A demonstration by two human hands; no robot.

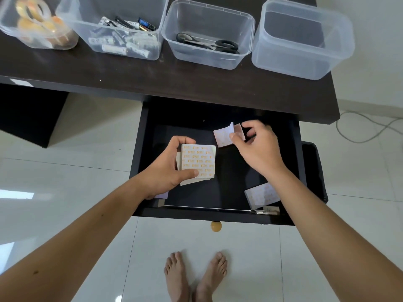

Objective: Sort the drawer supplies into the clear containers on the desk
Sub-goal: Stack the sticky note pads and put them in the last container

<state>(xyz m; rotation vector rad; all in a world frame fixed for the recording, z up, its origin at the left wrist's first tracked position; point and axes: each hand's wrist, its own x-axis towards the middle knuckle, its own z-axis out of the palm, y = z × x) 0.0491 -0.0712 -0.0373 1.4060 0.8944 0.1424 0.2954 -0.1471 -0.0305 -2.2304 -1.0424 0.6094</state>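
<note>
Head view, looking down into the open drawer under the dark desk. Left hand clamped on a stack of printed cards, thumb across the near edge and fingers curled over the far edge, probably to keep the gathered pile square while more are added. Stack nearly flat, printed face up, long axis running away from the body toward the desk.

Right hand pinching a bent card near the back of the drawer, one corner curled upward, apparently mid-lift off the floor. Hands well apart, each on its own cards.

More loose cards flat near the front right corner, tilted diagonally.

On the desk, four clear tubs: tape rolls, batteries, scissors, and an empty tub at far right, likely meant for the cards.
</note>
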